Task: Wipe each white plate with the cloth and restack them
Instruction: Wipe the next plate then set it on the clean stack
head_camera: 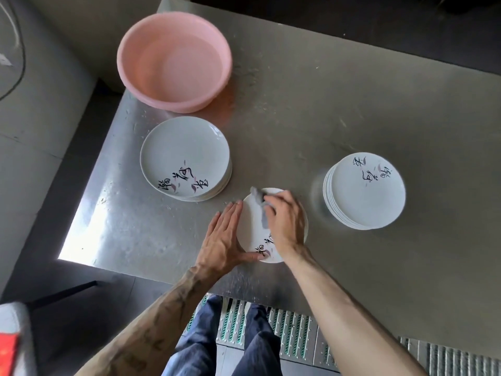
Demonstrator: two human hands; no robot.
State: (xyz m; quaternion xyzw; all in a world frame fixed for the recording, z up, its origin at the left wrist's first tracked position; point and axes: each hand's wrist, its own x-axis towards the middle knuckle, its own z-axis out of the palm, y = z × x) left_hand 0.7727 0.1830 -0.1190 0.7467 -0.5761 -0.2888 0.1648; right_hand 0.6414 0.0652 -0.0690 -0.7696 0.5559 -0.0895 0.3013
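Note:
A single white plate (250,226) with black calligraphy lies on the steel table near its front edge. My left hand (227,240) lies flat against the plate's left rim, fingers straight, thumb on the near rim. My right hand (284,221) presses a grey cloth (259,202) onto the plate and covers much of it. A stack of white plates (184,156) stands to the left behind it. Another stack (366,188) stands to the right.
A pink plastic basin (173,61) sits at the back left of the steel table (325,118). The table's left edge drops to a dark floor. My legs stand on a metal grating (292,327) below the front edge.

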